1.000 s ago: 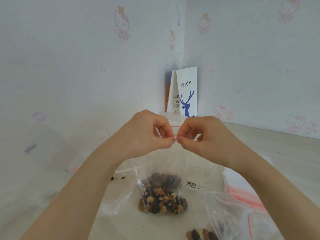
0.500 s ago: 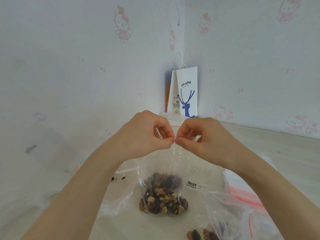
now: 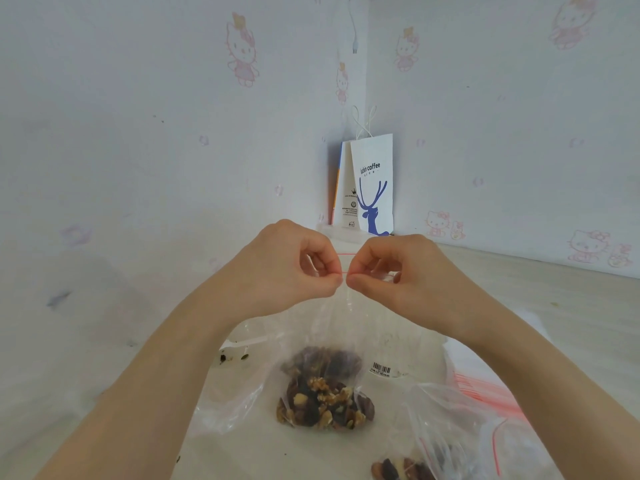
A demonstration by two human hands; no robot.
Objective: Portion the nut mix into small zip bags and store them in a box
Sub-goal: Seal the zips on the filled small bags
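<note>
Your left hand [image 3: 294, 268] and right hand [image 3: 405, 271] pinch the zip bag [image 3: 337, 327] at its red seal [image 3: 346, 253], mid-strip. Unpressed ends could let nut mix [image 3: 325, 403] spill onto the bench [image 3: 277, 459].

Two walls meet in a corner straight ahead. The left wall [image 3: 138, 140] and the right wall [image 3: 512, 140] are both papered pale bluish-white, with scattered pink cartoon cats and small flowers. A white paper bag [image 3: 373, 181] printed with a blue deer and "luckin coffee" stands upright in that corner at the far end of the pale wood-grain table [image 3: 575, 296], and a thin white cable [image 3: 353, 26] hangs down above it in soft, even light.
</note>
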